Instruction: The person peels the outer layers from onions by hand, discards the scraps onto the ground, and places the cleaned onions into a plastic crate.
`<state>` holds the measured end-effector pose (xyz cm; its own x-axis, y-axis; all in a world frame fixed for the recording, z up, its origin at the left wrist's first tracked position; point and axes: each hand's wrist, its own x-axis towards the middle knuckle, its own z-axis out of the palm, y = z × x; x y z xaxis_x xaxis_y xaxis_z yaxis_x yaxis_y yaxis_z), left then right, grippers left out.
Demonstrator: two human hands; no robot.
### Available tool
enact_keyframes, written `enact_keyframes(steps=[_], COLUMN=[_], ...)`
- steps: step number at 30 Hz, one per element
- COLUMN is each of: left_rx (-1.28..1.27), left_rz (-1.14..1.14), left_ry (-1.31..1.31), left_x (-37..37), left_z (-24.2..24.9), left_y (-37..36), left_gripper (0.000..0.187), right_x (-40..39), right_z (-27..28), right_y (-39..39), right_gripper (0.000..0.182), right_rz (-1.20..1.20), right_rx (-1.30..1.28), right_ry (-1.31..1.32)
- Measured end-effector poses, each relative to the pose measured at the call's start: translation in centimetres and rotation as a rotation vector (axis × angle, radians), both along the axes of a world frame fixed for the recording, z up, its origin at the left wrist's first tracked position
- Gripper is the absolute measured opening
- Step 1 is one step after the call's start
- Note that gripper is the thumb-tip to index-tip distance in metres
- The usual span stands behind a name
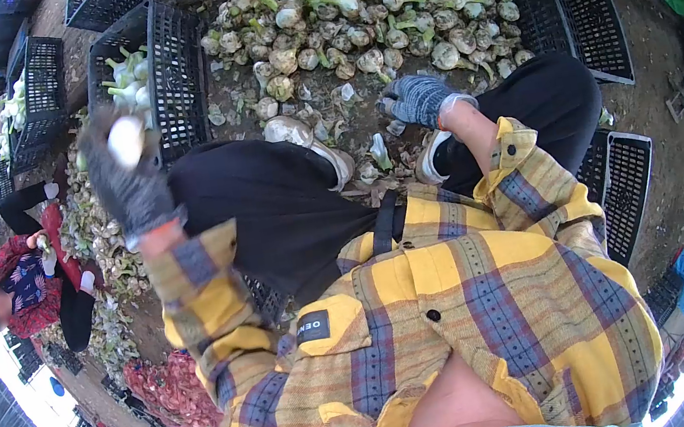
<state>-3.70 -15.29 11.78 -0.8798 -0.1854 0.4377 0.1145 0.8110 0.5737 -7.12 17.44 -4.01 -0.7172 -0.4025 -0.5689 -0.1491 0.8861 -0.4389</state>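
My left hand (123,171), in a dark grey knit glove and smeared by motion, is closed around a pale, onion-like bulb (127,142). It is raised beside a black plastic crate (178,74) with white, green-topped bulbs (129,76) inside. My right hand (418,102), gloved in grey, hovers at the near edge of a heap of dirty bulbs (315,32). Its fingers point left, somewhat apart, and I see nothing in them. Below it on the ground lies a loose green-and-white piece (380,151) among peeled skins.
Black crates stand at the right (591,17), beside my right leg (620,181) and at the far left (38,100). Another person (22,292) sits at the left by bulbs and leaf scraps. Red net sacks (174,393) lie behind my left side.
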Motion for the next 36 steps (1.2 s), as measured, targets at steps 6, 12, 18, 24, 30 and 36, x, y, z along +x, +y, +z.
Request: enact_keyframes(steps=[6, 12, 18, 24, 30, 36], left_rx=[0.521, 0.349, 0.216, 1.272, 1.089, 0.987], left_rz=[0.924, 0.712, 0.096, 0.011, 0.001, -0.076], left_ry=[-0.547, -0.282, 0.05, -0.433, -0.547, -0.58], left_x=[11.4, 10.9, -1.4, -6.3, -6.7, -6.4], left_z=[-10.4, -8.6, -3.3, -9.5, -10.3, -9.8], left_y=[-18.2, -18.3, -2.0, 8.2, 8.9, 10.0], left_gripper=[0.047, 0.046, 0.032, 0.034, 0.035, 0.038], right_x=[-2.2, -7.4, -13.5, -18.1, -18.9, -17.7], right_z=[-1.2, -3.0, -5.3, -11.2, -11.8, -6.9], right_y=[-0.6, -1.5, -3.9, -6.8, -6.2, -4.3], right_gripper=[0.048, 0.051, 0.055, 0.056, 0.038, 0.054], right_rz=[-0.052, -0.058, -0.015, -0.052, -0.203, -0.289], right_rx=[-0.049, 0.059, 0.205, 0.245, 0.288, 0.072], right_ry=[0.041, 0.124, 0.28, 0.419, 0.454, 0.186])
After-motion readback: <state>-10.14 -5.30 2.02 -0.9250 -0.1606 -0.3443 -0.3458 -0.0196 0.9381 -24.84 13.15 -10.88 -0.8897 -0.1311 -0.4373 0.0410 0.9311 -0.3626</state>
